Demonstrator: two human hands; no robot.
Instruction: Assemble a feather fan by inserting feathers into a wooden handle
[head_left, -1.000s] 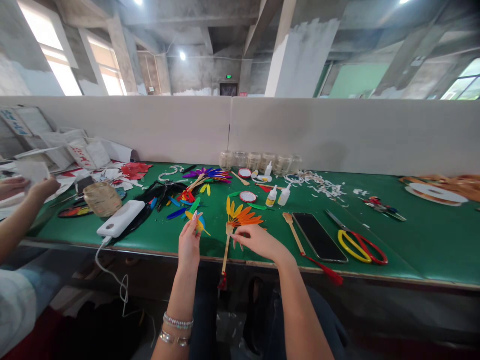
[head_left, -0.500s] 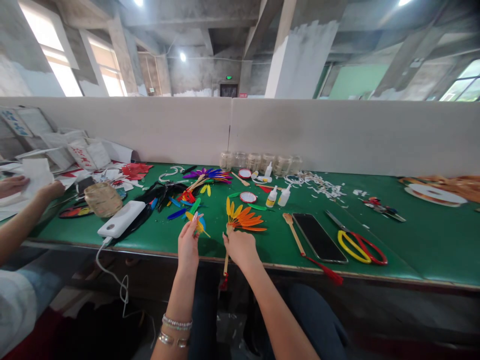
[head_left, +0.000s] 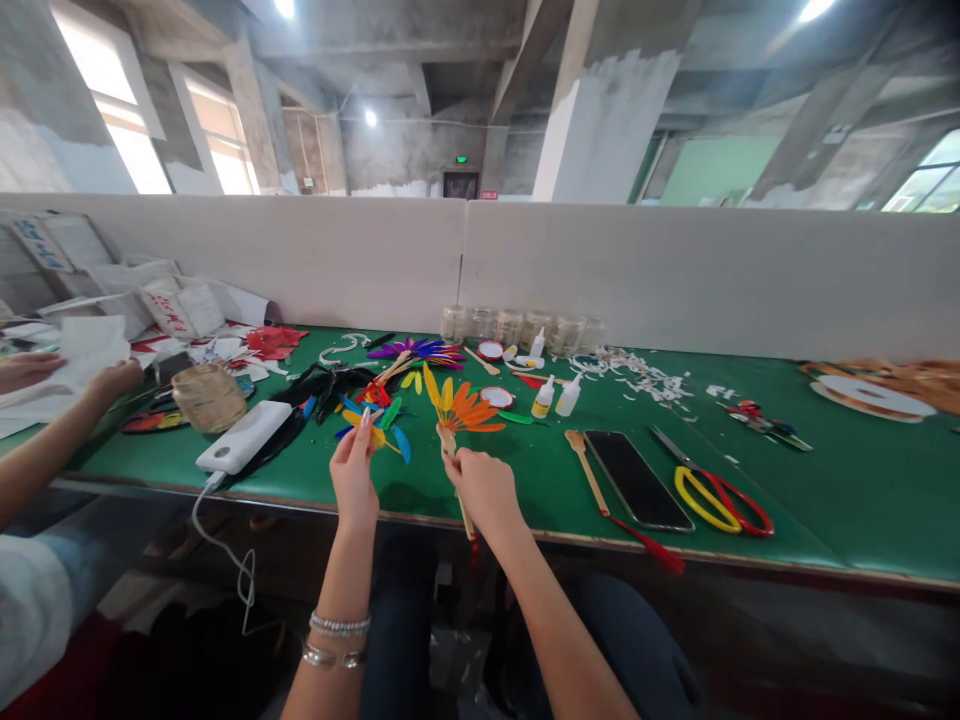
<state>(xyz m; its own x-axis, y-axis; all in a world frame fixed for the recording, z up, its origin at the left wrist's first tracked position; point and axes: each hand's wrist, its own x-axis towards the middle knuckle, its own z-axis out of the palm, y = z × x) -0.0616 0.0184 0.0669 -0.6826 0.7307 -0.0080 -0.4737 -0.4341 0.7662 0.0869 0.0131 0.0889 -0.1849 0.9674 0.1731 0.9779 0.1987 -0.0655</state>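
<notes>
My right hand (head_left: 484, 490) is closed around the wooden handle (head_left: 465, 515) of a small feather fan, whose yellow and orange feathers (head_left: 466, 408) spread upward and right. A red tassel hangs at the handle's lower end. To its left, my left hand (head_left: 354, 475) pinches a yellow feather (head_left: 379, 437) between thumb and fingers; part of it is hidden by the fingertips. Beside that feather lie a blue feather (head_left: 403, 445) and a green feather (head_left: 391, 412) on the green table. A purple and blue feather fan (head_left: 424, 350) lies farther back.
Right of my hands lie a wooden stick with red tassel (head_left: 589, 475), a phone (head_left: 637, 480) and scissors (head_left: 712, 485). Glue bottles (head_left: 543, 398) and glass jars (head_left: 510, 326) stand behind. A white power bank (head_left: 244, 438) lies left. Another person's hand (head_left: 114, 382) holds paper.
My right hand has tilted the fan, its feathers moving left and up and its handle end right. My left hand has moved left with the yellow feather.
</notes>
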